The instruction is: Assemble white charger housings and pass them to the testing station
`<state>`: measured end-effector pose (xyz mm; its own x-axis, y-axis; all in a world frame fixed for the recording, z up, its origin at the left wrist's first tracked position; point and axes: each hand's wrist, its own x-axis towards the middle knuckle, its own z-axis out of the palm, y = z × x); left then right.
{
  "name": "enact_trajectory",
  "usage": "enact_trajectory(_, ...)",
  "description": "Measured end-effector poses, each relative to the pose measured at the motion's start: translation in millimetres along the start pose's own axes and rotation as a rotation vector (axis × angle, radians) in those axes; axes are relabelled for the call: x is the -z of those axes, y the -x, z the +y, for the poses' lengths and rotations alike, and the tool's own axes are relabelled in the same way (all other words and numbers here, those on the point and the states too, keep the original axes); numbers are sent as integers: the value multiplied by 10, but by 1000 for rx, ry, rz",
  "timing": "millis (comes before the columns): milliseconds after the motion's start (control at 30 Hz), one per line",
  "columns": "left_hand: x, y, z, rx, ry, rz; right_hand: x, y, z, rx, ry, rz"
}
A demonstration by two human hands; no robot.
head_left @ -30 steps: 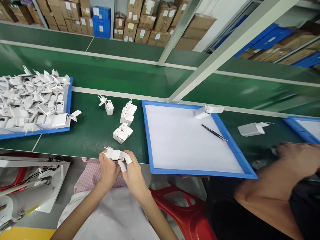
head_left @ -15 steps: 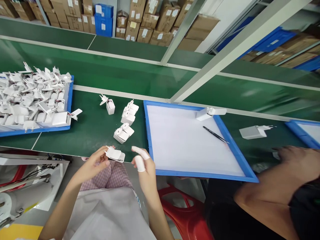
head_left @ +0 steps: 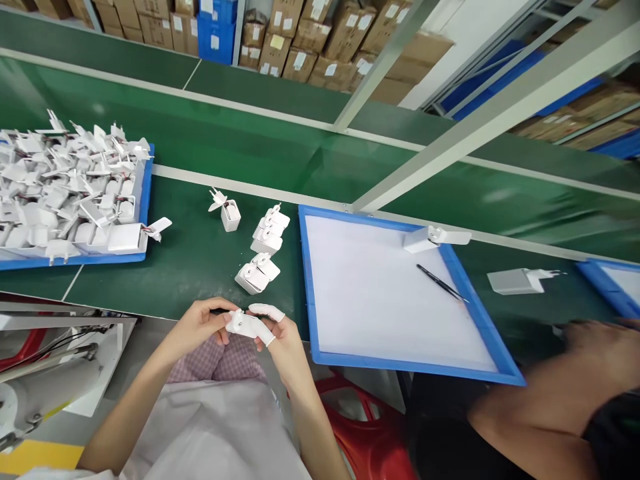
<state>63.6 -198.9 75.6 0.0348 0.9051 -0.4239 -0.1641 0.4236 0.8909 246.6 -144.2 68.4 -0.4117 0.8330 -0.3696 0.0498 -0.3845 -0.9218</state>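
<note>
A white plug adapter (head_left: pixel 243 324) is held between my two hands just past the bench's front edge. My left hand (head_left: pixel 200 327) is closed on its left end, thumb on top. At its right end my right hand (head_left: pixel 283 337), with white finger covers on thumb and forefinger, grips the adapter too. Beyond my hands on the green bench stand white adapters in two groups: a near group (head_left: pixel 257 273) and a farther group (head_left: pixel 271 229). One more adapter (head_left: pixel 231 215), its plug part hanging loose at the side, is farther left.
A blue-rimmed tray (head_left: pixel 147 200) heaped with white adapters sits at left. A blue-framed white tray (head_left: pixel 380 293) at right holds black tweezers (head_left: pixel 443 283); an adapter (head_left: pixel 423 239) rests on its far rim. A co-worker's arm (head_left: pixel 560 393) is at far right, near another adapter (head_left: pixel 517 281).
My right hand has moved left and taken hold of the adapter, which my left hand alone held before. The adapter has turned in my hands. The whole view has shifted slightly.
</note>
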Motion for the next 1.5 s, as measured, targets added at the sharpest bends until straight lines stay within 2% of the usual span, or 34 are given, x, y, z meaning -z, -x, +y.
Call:
enact_trajectory(167, 11, -3, 14, 18, 62, -15, 17, -30, -39, -20, 11, -39)
enact_trajectory(400, 64, -39, -118, 23, 153, -81, 75, -51, -69, -67, 51, -60)
enact_trajectory(600, 63, -46, -149, 71, 215, -104, 98, -62, -92, -200, 10, -136)
enact_trajectory(733, 67, -53, -162, 104, 232, -124, 99, -66, -127, -236, 0, -164)
enact_trajectory(967, 43, -52, -166, 84, 212, -114, 220, -146, -170, -356, -88, -361)
enact_trajectory(1067, 26, -45, -156, 82, 203, -104, 252, -171, -189, -377, -62, -397)
enact_trajectory(1300, 40, -68, -133, 102, 178, -134, 198, -195, -266, -388, 5, -393)
enact_trajectory(1500, -15, -17, -47, 63, 44, -89, 119, -122, -271, -301, 95, -310)
